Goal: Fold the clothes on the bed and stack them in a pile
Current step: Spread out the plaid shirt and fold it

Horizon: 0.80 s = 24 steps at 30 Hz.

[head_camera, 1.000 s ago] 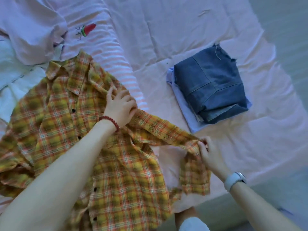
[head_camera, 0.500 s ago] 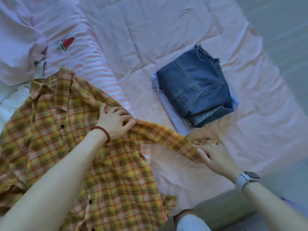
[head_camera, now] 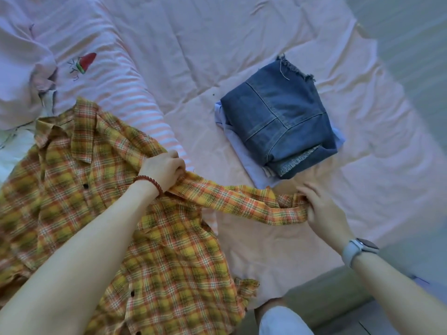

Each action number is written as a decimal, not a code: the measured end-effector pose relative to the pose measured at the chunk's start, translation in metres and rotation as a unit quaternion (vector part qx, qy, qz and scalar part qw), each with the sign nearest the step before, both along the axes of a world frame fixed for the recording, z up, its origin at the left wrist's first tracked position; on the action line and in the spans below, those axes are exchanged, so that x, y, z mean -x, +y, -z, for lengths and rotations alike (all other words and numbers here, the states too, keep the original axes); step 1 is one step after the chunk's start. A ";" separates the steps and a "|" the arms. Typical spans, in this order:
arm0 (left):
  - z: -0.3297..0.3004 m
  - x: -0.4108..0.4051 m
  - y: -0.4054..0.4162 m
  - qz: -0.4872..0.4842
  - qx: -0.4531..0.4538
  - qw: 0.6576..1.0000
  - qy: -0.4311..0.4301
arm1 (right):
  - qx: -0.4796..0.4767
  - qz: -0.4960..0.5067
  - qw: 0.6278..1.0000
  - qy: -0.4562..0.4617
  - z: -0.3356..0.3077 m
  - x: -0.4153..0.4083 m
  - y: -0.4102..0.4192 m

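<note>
The plaid shirt [head_camera: 125,213] in yellow and orange lies spread open on the bed [head_camera: 242,39], collar toward the far side and its body at the near left part of the bed. One sleeve [head_camera: 242,204] is stretched out from the shirt to the right. The left hand [head_camera: 164,172] grips the cloth where this sleeve joins the shirt body; its fingers [head_camera: 179,169] are curled tightly into the fabric. The right hand [head_camera: 324,211] holds the cuff end of the sleeve, with thumb and fingers closed around the bunched cloth.

Beyond the sleeve, to the right of the shirt, stands the pile [head_camera: 278,126]: a folded denim piece [head_camera: 285,117] with frayed edges lies on top of a folded pale garment [head_camera: 256,170]. The pile is close to the right hand but does not touch it.

Behind the shirt collar lies a striped pink garment [head_camera: 96,76] with a small red embroidered figure, partly under the shirt. The left wrist wears a red bead bracelet [head_camera: 148,181], the right wrist a watch [head_camera: 358,249].
</note>
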<state>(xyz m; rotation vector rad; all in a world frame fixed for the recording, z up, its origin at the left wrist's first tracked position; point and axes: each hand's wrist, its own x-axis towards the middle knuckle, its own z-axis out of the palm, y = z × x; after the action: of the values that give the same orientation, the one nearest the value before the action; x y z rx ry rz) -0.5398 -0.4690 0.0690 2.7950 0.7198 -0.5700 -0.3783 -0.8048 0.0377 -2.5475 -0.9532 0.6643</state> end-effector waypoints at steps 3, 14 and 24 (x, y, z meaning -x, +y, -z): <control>-0.009 -0.004 0.005 -0.047 0.006 0.993 -0.111 | 0.084 -0.051 0.995 0.007 0.006 -0.013 0.000; -0.032 -0.017 0.020 -0.171 0.029 0.964 -0.203 | -0.032 0.144 0.968 0.205 -0.035 -0.038 -0.013; -0.026 -0.063 0.012 -0.266 -0.050 0.957 -0.107 | -0.231 0.552 0.652 0.466 -0.086 -0.116 -0.005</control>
<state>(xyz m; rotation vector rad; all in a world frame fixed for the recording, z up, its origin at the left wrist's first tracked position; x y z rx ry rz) -0.4771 -0.4565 0.0947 2.5210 1.4076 -0.1293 -0.2626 -0.8095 0.1241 -1.4370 0.6970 0.9239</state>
